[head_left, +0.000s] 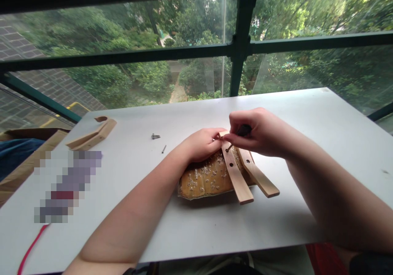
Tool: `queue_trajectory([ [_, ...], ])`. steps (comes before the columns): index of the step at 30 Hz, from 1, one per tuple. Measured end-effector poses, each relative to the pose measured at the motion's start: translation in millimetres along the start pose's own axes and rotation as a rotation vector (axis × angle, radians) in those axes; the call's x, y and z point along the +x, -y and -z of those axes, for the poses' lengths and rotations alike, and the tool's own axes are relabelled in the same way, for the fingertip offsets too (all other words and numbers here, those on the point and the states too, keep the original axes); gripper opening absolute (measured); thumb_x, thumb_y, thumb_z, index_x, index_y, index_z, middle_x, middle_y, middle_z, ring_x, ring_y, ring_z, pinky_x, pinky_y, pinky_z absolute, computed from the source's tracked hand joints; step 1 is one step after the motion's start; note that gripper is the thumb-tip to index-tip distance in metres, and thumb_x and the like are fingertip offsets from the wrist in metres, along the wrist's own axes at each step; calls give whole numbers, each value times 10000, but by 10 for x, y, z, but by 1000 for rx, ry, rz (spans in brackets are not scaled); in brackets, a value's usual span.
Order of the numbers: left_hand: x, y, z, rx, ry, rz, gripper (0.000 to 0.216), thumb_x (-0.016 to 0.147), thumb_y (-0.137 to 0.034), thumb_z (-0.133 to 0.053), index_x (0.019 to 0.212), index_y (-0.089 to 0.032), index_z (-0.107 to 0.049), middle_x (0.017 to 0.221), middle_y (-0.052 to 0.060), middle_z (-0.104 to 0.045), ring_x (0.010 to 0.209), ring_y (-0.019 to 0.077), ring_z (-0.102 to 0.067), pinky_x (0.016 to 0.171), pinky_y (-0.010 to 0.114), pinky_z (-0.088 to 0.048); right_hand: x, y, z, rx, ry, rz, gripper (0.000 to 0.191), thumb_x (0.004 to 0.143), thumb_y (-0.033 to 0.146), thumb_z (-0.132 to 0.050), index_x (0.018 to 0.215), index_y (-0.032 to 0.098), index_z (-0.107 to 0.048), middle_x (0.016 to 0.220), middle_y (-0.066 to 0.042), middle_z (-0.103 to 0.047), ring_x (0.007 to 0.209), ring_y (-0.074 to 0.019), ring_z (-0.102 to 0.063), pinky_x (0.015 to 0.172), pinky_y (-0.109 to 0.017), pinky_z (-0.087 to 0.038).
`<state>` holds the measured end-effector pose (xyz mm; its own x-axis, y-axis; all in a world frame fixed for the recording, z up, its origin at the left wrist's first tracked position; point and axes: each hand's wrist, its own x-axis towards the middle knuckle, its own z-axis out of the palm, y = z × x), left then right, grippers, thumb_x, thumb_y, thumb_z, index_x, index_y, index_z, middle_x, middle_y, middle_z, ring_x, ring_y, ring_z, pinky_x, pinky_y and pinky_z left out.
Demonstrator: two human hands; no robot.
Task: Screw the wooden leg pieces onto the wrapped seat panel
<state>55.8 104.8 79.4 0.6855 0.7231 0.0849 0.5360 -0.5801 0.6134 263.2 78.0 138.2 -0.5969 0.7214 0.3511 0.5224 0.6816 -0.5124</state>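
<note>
My right hand [260, 131] is closed around the dark handle of a screwdriver [245, 130]. Its thin shaft slants down to a hole in a curved wooden piece [236, 176]. At the upper end of that piece, my left hand [204, 144] pinches the wood between thumb and fingers. Just to the right lies a second curved wooden piece [259, 176] with a dark hole in it. Both pieces rest across a brown block [199, 181] that looks wrapped in clear film and is covered with small marks. My hands hide the far ends of the pieces.
On the white table [153, 209], a small pile of screws [155, 136] and a single screw [163, 149] lie left of my hands. More curved wooden parts [92, 138] sit at the far left, near a blurred purple item [73, 181] with a red cord [32, 246]. Windows stand behind.
</note>
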Motion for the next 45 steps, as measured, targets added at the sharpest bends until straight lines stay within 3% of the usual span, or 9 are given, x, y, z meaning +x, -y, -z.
queue_trajectory([
  [4, 5, 29, -7, 18, -15, 6, 281, 923, -293, -425, 1016, -182, -665, 1049, 32, -734, 907, 213, -658, 849, 311, -491, 12, -27, -40, 48, -10, -7, 172, 856, 242, -588, 730, 199, -479, 608, 44, -477, 559, -91, -388, 526, -237, -311],
  [8, 11, 46, -16, 9, -16, 0, 293, 938, -325, -418, 1002, -178, -664, 1064, 41, -730, 947, 224, -660, 854, 317, -493, 29, -38, -79, 117, -44, -9, 70, 849, 237, -609, 864, 194, -556, 741, 14, -585, 637, -111, -499, 591, -246, -381],
  [11, 11, 50, -21, 6, -14, 6, 323, 952, -368, -410, 988, -173, -665, 1064, 52, -725, 953, 233, -657, 852, 324, -494, 37, -34, -113, 212, -53, 0, 117, 852, 228, -619, 947, 194, -561, 855, -13, -635, 732, -135, -563, 664, -263, -429],
  [17, 8, 46, -18, -17, -2, -16, 307, 949, -314, -411, 916, -187, -689, 941, 17, -721, 851, 193, -645, 831, 301, -485, 42, -24, -122, 314, 12, -12, 82, 888, 235, -593, 893, 193, -522, 786, -13, -603, 726, -148, -553, 679, -285, -431],
  [28, 4, 67, -19, 17, 0, -13, 274, 939, -279, -418, 955, -192, -678, 969, 20, -728, 861, 197, -649, 818, 307, -477, 59, -48, -146, 333, -8, -46, 118, 909, 266, -563, 855, 206, -477, 764, -16, -593, 717, -157, -543, 641, -291, -415],
  [31, 6, 55, -21, 13, -12, -11, 265, 933, -282, -426, 952, -185, -671, 1004, 26, -728, 906, 204, -655, 823, 296, -483, 38, -53, -116, 342, 29, -11, 104, 851, 156, -574, 885, 202, -487, 791, -18, -611, 720, -155, -560, 632, -286, -430],
  [35, 3, 29, -20, 3, -12, -14, 250, 925, -277, -440, 971, -190, -669, 1018, 20, -732, 910, 203, -658, 805, 282, -485, 10, -55, -53, 433, 128, 61, 328, 708, -28, -522, 947, 195, -489, 852, -21, -650, 762, -155, -599, 669, -285, -484],
  [45, -4, 22, -25, -8, -17, -9, 234, 903, -263, -436, 967, -199, -652, 973, 15, -714, 874, 195, -642, 792, 290, -484, 17, -25, -26, 437, 117, -14, 338, 698, -44, -519, 931, 201, -526, 843, -26, -681, 757, -170, -641, 643, -293, -520],
])
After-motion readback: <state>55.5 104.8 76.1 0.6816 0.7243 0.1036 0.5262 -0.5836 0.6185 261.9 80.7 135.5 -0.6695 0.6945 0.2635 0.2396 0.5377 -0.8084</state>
